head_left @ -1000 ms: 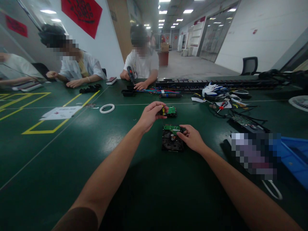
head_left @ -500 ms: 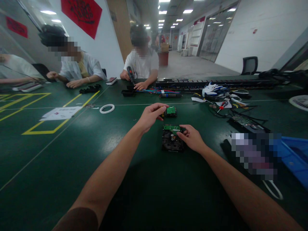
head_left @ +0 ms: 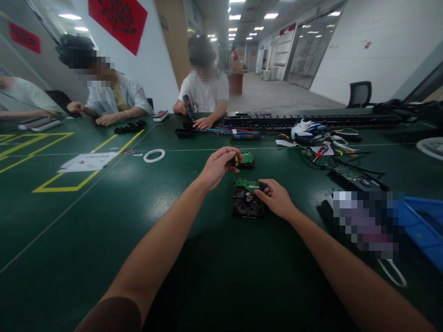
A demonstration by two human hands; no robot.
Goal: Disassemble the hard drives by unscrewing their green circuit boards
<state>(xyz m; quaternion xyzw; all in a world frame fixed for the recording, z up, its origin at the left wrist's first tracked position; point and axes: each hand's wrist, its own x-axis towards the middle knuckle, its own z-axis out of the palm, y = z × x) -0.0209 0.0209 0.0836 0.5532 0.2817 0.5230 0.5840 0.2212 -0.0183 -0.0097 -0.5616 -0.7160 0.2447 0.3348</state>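
A hard drive with a green circuit board strip lies on the table right in front of me. My right hand grips its upper right edge, thumb on top and fingers at the side. Above the drive's far edge, my left hand pinches a small screwdriver by its black and yellow handle; its tip is too small to make out. Just beyond that hand sits a second, smaller-looking drive with a green board, partly covered by the fingers.
A white tape ring and a paper sheet lie to the left. At right are gloves, a red screwdriver, cables, a circuit board unit and a blue bin. Across the table a co-worker holds a power screwdriver.
My left hand has turned slightly, so the screwdriver's yellow and black handle now shows between its fingers. My right hand and the hard drive stay put.
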